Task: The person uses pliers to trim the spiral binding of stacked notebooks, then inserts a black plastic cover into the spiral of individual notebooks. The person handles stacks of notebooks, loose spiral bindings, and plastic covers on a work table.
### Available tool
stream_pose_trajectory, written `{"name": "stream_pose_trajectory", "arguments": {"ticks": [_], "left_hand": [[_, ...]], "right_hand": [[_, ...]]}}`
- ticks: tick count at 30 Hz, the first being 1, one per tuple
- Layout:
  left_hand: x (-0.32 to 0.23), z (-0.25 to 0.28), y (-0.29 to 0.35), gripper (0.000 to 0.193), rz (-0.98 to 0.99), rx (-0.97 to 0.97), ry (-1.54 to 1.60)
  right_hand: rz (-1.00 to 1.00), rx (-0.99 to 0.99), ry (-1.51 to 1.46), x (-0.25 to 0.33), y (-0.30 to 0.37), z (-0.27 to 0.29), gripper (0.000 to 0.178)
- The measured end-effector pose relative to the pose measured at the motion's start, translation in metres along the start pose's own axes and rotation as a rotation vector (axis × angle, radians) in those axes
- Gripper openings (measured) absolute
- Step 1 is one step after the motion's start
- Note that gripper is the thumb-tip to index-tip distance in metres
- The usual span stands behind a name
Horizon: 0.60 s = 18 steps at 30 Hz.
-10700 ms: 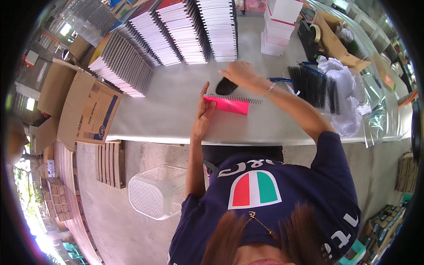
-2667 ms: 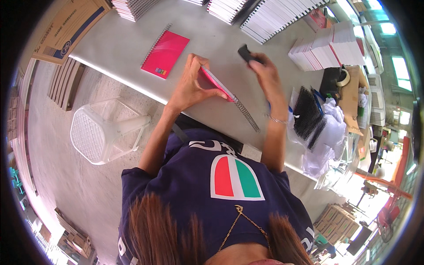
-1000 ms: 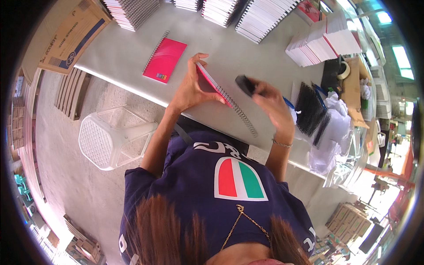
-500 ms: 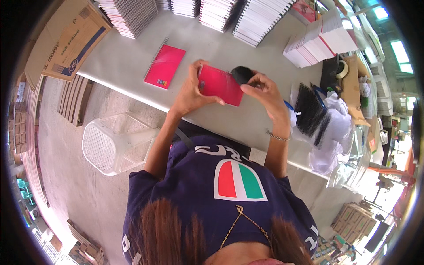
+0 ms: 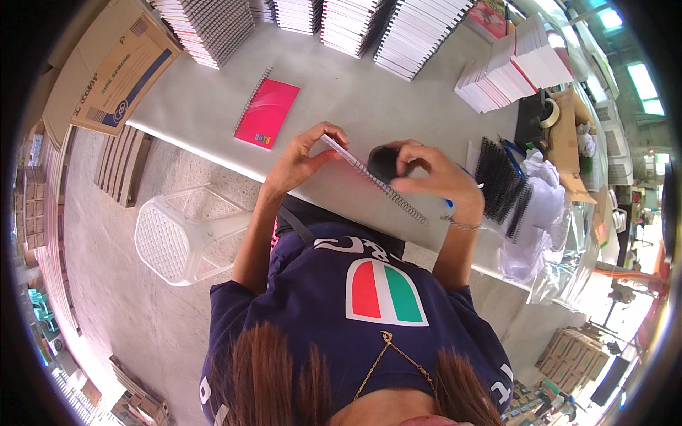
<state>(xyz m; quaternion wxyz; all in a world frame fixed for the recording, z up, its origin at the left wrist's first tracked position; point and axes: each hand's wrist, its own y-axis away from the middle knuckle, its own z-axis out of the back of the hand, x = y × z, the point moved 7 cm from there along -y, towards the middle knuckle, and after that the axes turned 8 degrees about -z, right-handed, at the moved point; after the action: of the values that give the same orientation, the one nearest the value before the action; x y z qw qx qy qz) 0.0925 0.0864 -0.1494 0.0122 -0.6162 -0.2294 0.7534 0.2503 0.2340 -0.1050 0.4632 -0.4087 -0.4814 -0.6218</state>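
Head view: A person's left hand [image 5: 307, 160] pinches the upper-left end of a coil-bound notebook [image 5: 353, 162], held nearly edge-on over the table [image 5: 206, 99] at the frame's center. The right hand [image 5: 435, 172], apart from the left and just right of the pages, has its fingers closed on a rounded black object [image 5: 382, 162]. The notebook's long axis slants from upper left to lower right, its wire coil [image 5: 408, 207] jutting past the pages toward lower right. It is probably light and flexible, the coil springy and easily bent; the page end looks the safer hold.
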Motion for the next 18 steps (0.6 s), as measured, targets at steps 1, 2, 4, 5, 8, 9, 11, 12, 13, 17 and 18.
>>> {"name": "stream_pose_trajectory", "arguments": {"ticks": [1,2,4,5,8,9,11,12,13,17,18], "left_hand": [[0.001,-0.001,0.002,0.03,0.025,0.021,0.009],[0.002,-0.001,0.004,0.028,0.035,-0.016,0.053],[0.007,-0.005,0.008,0.025,0.052,-0.09,0.141],[0.01,-0.004,0.007,0.025,0.071,-0.094,0.163],[0.014,-0.005,0.009,0.026,0.119,-0.089,0.221],[0.014,-0.005,0.012,0.027,0.127,-0.083,0.238],[0.014,-0.006,0.011,0.029,0.126,-0.073,0.273],[0.013,-0.007,0.009,0.029,0.119,-0.066,0.288],[0.012,-0.007,0.006,0.031,0.109,-0.056,0.3],[0.012,-0.01,0.01,0.034,0.128,-0.061,0.349],[0.015,-0.01,0.013,0.034,0.134,-0.056,0.315]], "right_hand": [[-0.139,-0.113,0.166,-0.005,-0.008,-0.004,0.027],[-0.276,-0.226,0.332,-0.011,-0.01,-0.003,0.026],[-0.196,-0.162,-0.2,-0.017,-0.004,-0.008,0.028],[-0.089,-0.137,-0.197,-0.004,0.003,-0.012,0.029],[-0.022,-0.046,-0.445,0.007,0.006,-0.019,0.03],[-0.041,-0.012,-0.571,0.007,0.007,-0.021,0.03],[-0.023,-0.096,-0.212,0.014,0.01,-0.02,0.031],[-0.014,-0.136,-0.032,0.018,0.012,-0.02,0.032],[0.047,-0.074,-0.022,0.023,0.011,-0.024,0.033],[-0.091,-0.257,0.05,0.002,-0.012,-0.016,0.036],[-0.22,-0.412,0.075,-0.013,-0.016,-0.008,0.037]]}}
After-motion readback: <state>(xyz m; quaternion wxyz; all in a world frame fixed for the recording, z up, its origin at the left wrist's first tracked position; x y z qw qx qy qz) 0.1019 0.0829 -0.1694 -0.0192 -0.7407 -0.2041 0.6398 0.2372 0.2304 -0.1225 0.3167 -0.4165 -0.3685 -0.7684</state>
